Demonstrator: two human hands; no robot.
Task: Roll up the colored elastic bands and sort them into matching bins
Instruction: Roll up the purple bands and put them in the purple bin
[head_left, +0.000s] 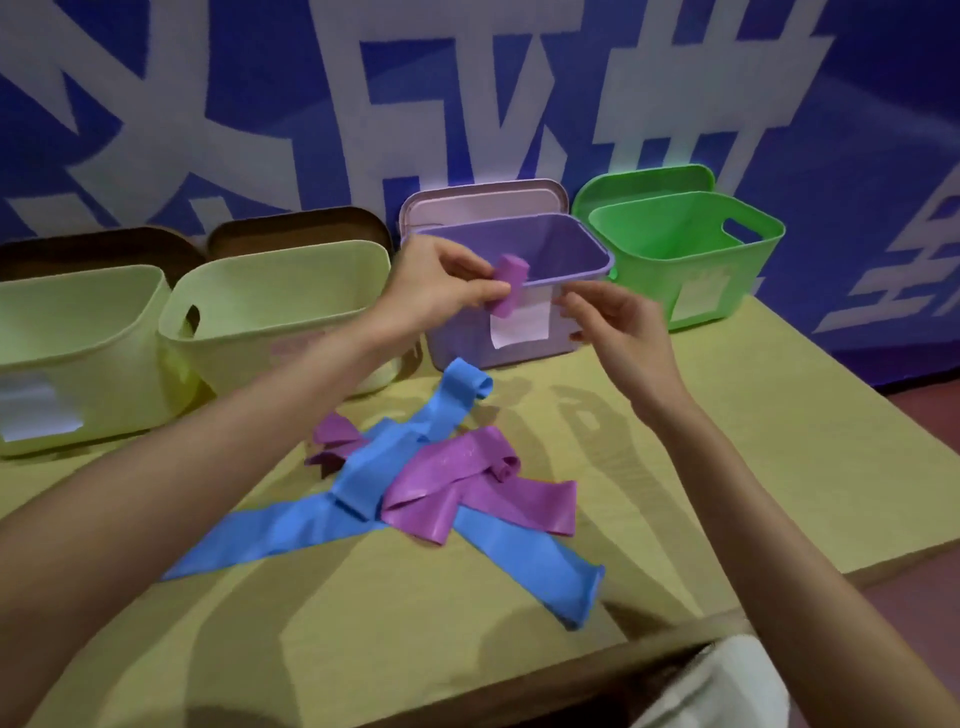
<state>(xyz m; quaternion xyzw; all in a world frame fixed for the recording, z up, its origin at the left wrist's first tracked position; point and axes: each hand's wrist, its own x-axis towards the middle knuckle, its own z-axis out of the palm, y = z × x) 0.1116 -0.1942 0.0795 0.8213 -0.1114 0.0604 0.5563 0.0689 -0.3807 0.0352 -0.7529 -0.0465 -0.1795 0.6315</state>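
On the table (727, 441) the purple bin (561, 249) stands between a yellow and a green bin. The left hand (441, 280) pinches a rolled purple band (509, 283) at its front rim; the right hand (618, 325) hovers close, fingers relaxed, empty. Released early, the roll could spring loose or drop outside.

1. The left hand (441, 280) pinches a rolled purple band (509, 285) over the front rim of the purple bin (566, 249).
2. The right hand (618, 322), fingers loosely spread, hangs just right of the roll, not touching it.
3. Below both hands, loose blue bands (363, 483) and purple bands (457, 483) lie crossed on the table (727, 441).
4. The green bin (691, 260) stands right of the right hand; two yellow bins (280, 312) stand left of the left arm.
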